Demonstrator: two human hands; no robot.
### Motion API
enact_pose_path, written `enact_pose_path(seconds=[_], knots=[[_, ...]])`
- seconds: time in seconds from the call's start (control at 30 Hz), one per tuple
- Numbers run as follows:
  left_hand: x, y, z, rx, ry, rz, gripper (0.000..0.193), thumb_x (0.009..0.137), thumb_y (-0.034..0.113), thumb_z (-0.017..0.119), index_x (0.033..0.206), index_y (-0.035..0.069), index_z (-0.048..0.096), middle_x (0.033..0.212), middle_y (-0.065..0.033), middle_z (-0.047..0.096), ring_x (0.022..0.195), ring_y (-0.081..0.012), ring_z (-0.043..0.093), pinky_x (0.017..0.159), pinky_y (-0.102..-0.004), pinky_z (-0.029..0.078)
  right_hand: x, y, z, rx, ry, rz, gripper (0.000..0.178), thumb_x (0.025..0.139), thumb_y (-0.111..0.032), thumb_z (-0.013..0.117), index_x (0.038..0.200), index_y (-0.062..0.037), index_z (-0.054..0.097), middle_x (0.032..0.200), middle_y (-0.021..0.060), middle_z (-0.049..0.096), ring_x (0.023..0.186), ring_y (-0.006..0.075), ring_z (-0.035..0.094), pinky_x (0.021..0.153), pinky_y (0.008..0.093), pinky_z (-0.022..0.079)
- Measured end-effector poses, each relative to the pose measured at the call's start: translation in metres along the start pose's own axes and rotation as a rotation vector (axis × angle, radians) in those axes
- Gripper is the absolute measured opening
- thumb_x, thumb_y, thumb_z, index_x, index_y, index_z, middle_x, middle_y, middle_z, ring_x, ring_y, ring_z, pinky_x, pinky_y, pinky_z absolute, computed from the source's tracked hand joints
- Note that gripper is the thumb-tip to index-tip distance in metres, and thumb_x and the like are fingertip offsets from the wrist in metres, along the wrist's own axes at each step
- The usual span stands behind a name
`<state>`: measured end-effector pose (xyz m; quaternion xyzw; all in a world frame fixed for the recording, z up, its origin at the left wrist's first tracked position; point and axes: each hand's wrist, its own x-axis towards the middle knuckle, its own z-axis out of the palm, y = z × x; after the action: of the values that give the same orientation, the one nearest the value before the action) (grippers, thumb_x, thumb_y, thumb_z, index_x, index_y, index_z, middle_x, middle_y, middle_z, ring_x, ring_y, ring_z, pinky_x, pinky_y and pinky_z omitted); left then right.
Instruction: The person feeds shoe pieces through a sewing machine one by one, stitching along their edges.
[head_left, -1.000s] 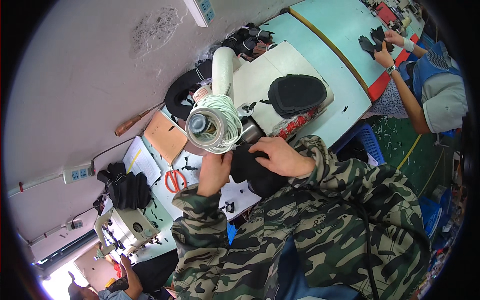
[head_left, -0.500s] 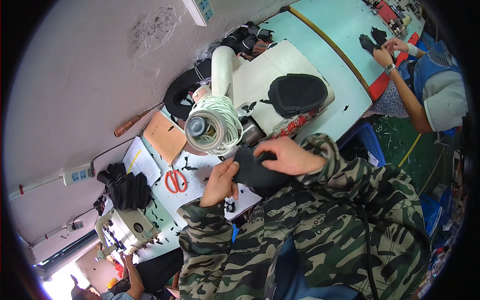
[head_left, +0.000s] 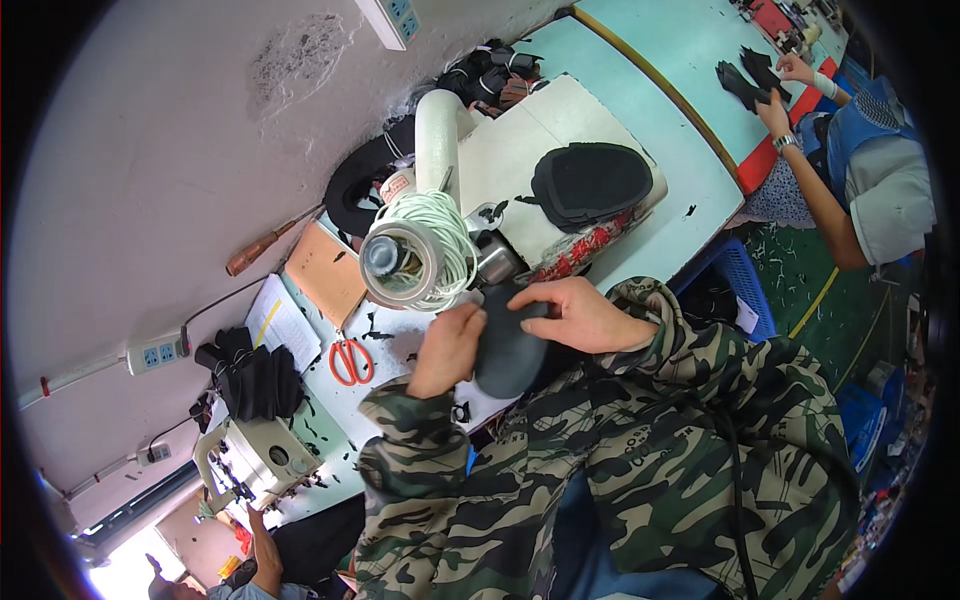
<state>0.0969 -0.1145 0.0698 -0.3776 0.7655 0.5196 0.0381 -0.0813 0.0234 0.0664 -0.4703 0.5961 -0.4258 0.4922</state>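
Dark piece (head_left: 508, 355): I'd keep it flat.
Left hand (head_left: 447, 350): I pinch its edge.
Right hand (head_left: 582, 316): touching it; pinching, I cannot tell.

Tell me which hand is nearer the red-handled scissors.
The left hand, to the right of the red-handled scissors; the right hand is farther right, touching the dark piece.

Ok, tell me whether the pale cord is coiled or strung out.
Coiled: the pale cord lies in many overlapping loops, bundled beside the round rim.
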Motion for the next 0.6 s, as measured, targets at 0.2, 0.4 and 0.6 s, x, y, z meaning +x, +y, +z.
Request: enact_pose_path(seconds=[0.2, 0.4, 0.6], knots=[[0.010, -0.015, -0.032, -0.029, 0.000, 0.062, 0.028, 0.097, 0.021, 0.048, 0.093, -0.003, 0.061, 0.079, -0.0084, 0.062, 0.074, -0.0163, 0.061, 0.070, -0.0299, 0.045, 0.004, -0.009, 0.022, 0.100, -0.050, 0.017, 0.036, 0.085, -0.011, 0.067, 0.117, 0.0031, 0.060, 0.082, 0.0084, 0.066, 0.069, 0.0076, 0.060, 0.064, 0.0230, 0.049], [0.014, -0.001, 0.005, 0.353, 0.178, 0.111, 0.018, 0.089, 0.018, 0.055, 0.097, 0.003, 0.061, 0.082, -0.0198, 0.065, 0.077, -0.0385, 0.063, 0.066, -0.0471, 0.050, 0.001, -0.009, -0.008, -0.177, 0.447, -0.111, 0.049, 0.078, -0.008, 0.067, 0.125, -0.0021, 0.055, 0.106, 0.0224, 0.063, 0.083, 0.0311, 0.066, 0.075, 0.0337, 0.052], [-0.046, -0.038, 0.086, 0.820, 0.125, 0.224, 0.020, 0.087, 0.027, 0.059, 0.091, 0.008, 0.052, 0.072, -0.0113, 0.060, 0.054, -0.0316, 0.062, 0.047, -0.0424, 0.049, 0.003, -0.051, -0.082, -0.722, 0.782, -0.547, 0.028, 0.071, 0.003, 0.066, 0.098, -0.0040, 0.067, 0.089, 0.0102, 0.062, 0.084, 0.0292, 0.059, 0.072, 0.0356, 0.048]])
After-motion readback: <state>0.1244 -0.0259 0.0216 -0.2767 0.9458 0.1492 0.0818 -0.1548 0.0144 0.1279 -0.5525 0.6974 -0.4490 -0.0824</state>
